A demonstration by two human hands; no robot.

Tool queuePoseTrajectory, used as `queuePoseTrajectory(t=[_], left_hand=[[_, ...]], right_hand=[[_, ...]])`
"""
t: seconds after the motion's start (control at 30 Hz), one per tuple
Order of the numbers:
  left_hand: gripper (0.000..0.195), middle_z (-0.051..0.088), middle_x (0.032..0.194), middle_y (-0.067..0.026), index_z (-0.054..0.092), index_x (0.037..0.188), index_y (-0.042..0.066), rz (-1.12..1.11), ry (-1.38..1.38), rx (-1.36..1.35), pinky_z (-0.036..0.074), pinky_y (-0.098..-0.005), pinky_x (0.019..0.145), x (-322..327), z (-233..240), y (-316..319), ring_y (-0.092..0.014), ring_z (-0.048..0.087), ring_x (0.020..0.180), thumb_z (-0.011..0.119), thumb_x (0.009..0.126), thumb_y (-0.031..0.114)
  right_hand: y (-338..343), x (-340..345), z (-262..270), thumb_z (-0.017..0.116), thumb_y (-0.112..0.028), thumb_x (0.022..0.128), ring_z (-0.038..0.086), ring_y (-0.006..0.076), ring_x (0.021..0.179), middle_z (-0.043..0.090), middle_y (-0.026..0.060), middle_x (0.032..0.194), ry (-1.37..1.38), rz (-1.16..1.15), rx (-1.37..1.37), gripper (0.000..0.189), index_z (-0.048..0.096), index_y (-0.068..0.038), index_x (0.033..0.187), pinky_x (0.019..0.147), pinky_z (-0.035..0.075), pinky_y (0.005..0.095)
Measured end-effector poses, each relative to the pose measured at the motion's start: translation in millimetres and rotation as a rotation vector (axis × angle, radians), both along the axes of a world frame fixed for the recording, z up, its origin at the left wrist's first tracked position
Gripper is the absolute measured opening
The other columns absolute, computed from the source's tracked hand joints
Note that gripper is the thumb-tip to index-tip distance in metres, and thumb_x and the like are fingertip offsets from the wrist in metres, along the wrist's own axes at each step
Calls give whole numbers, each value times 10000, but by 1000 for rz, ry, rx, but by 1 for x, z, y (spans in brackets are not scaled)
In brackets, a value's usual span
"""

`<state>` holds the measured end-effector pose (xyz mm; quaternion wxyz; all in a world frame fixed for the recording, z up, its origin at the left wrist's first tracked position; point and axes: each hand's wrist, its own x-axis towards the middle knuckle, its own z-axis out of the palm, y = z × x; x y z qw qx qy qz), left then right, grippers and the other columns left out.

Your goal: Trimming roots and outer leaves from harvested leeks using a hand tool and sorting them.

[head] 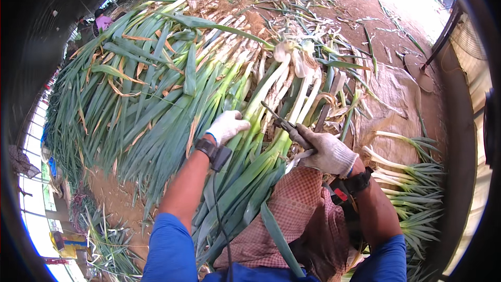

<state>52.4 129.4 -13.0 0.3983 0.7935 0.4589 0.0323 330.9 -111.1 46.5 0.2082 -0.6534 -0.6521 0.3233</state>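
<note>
My left hand (229,127), in a white knit glove, is closed at the side of a thick leek-like green onion stalk (254,103), its fingertips partly hidden. In my gloved right hand (328,152) is a dark hand tool (289,126) with a narrow tip pointing up and left; its exact kind is not clear. Just beyond the tool lie pale stalks (300,98), their root ends away from me. Their long green leaves (254,180) spread toward my checked trousers (297,192).
A large heap of unsorted green onions (148,74) fills the left. Cleaner onions (395,180) lie in a row at right beside a tan sheet (391,98). Leaf scraps cover the brown ground (340,8). A metal-based stand (419,72) is at far right; a person (102,21) sits far left.
</note>
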Motion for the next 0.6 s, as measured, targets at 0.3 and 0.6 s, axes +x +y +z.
queuePoseTrajectory(t=[0.3, 0.6], left_hand=[[425, 750, 1007, -185, 748, 1121, -62, -176, -136, -40, 541, -407, 901, -20, 23, 2, -282, 710, 965, 692, 970, 332], [416, 750, 1006, -280, 731, 1081, -54, -184, -17, 58, 546, -467, 865, -21, 28, -23, -421, 705, 945, 688, 965, 343]], right_hand=[[6, -6, 5, 759, -132, 893, 760, 258, 1089, 745, 242, 1269, 76, 38, -121, 885, 369, -9, 1678, 966, 577, 355], [54, 15, -17, 646, -142, 939, 748, 437, 916, 709, 315, 1018, -16, -199, 51, 558, 581, -47, 1485, 813, 566, 477]])
